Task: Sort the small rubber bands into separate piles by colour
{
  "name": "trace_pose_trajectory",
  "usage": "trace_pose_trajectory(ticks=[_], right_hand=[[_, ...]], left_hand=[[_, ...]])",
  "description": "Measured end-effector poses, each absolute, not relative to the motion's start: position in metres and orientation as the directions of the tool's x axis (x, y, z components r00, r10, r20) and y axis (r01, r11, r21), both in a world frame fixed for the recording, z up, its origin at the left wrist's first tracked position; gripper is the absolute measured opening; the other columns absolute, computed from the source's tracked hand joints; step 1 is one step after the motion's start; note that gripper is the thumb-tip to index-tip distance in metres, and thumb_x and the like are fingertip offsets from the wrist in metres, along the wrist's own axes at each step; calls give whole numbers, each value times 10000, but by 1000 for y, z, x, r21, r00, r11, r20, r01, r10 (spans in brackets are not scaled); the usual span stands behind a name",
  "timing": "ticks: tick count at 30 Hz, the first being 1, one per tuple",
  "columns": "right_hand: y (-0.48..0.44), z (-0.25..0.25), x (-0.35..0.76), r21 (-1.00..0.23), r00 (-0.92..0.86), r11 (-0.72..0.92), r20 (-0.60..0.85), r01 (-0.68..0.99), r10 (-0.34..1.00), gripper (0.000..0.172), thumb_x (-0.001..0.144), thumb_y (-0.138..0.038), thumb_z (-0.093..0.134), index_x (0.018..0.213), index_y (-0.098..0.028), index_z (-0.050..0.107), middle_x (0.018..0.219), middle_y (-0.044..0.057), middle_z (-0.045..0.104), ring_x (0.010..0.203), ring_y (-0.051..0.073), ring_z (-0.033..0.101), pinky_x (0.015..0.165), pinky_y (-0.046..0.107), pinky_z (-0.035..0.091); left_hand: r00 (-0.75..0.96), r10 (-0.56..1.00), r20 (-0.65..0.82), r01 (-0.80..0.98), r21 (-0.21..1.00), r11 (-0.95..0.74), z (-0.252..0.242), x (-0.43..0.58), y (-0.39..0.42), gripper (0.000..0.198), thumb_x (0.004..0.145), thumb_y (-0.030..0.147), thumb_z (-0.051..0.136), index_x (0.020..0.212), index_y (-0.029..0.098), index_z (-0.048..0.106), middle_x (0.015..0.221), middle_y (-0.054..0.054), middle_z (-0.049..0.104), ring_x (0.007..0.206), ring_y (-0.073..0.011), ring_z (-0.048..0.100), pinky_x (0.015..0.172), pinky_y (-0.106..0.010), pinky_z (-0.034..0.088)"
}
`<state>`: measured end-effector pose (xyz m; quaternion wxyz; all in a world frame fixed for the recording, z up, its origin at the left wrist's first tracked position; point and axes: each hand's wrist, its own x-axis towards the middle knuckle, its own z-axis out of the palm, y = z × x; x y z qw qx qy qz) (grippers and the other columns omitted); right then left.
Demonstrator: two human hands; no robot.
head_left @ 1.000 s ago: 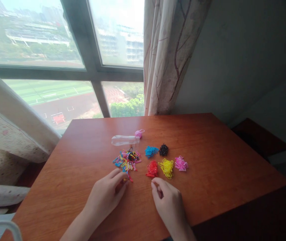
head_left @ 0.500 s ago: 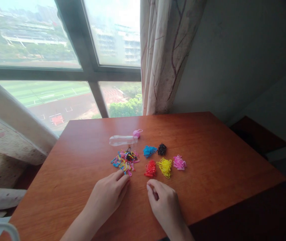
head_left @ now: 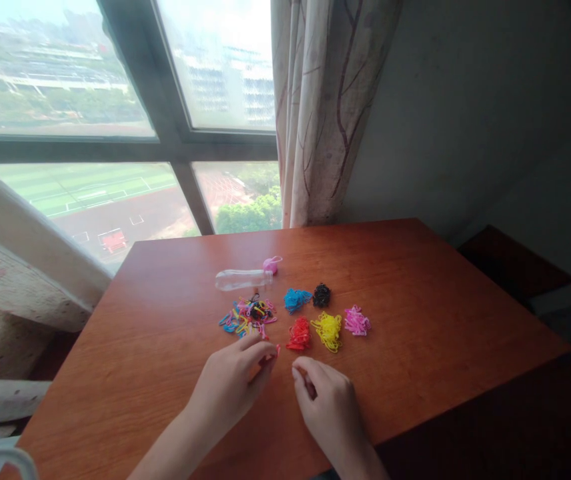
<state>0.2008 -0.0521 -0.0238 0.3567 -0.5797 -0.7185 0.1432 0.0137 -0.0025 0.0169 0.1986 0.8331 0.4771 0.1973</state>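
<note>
Pinched in the fingertips of my left hand (head_left: 238,373) is a small red rubber band (head_left: 278,351), partly hidden by the fingers. That hand is just in front of a mixed pile of coloured rubber bands (head_left: 253,312). My right hand (head_left: 328,393) is closed a little to the right, thumb and forefinger together, with nothing visible in it. Beyond the two hands lie sorted heaps: red bands (head_left: 299,333), yellow bands (head_left: 327,331), pink bands (head_left: 357,321), blue bands (head_left: 296,300) and black bands (head_left: 322,295).
A clear plastic bottle (head_left: 240,280) lies on its side behind the mixed pile, with a pink looped cap (head_left: 270,265) at its mouth end. The wooden table (head_left: 425,320) ends at a window (head_left: 175,150) with curtains (head_left: 310,133). A dark wall stands at the right.
My left hand has moved right, away from the mixed pile and towards my right hand, and a red band now shows at its fingertips. The right hand has hardly moved.
</note>
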Motion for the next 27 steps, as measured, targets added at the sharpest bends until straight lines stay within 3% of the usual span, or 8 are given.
trace_pose_trajectory(ticks=[8,15,27], right_hand=[[-53,-25,203,-634,-70,289,347,717,935,197,931,-148,453,907,-218,635,718,-11,661,602,146,612,596,247,362],[-53,-21,203,-659,-61,272,325,701,944,209,937,-153,445,912,-217,643,727,-3,668,611,143,611,606,238,367],[-52,-25,202,-626,-77,304,362,718,929,219,976,-204,434,909,-212,642,692,-11,644,597,134,605,608,231,359]], left_hand=[[436,898,53,802,430,-414,14,49,12,163,900,188,524,893,248,676,901,-13,693,781,-165,680,652,-228,464],[434,901,-4,817,423,-392,9,53,8,145,909,233,543,939,253,683,910,-19,685,823,-182,689,660,-237,459],[338,932,131,800,482,-358,16,-2,4,212,943,276,463,954,262,675,974,-16,710,831,-162,685,716,-236,491]])
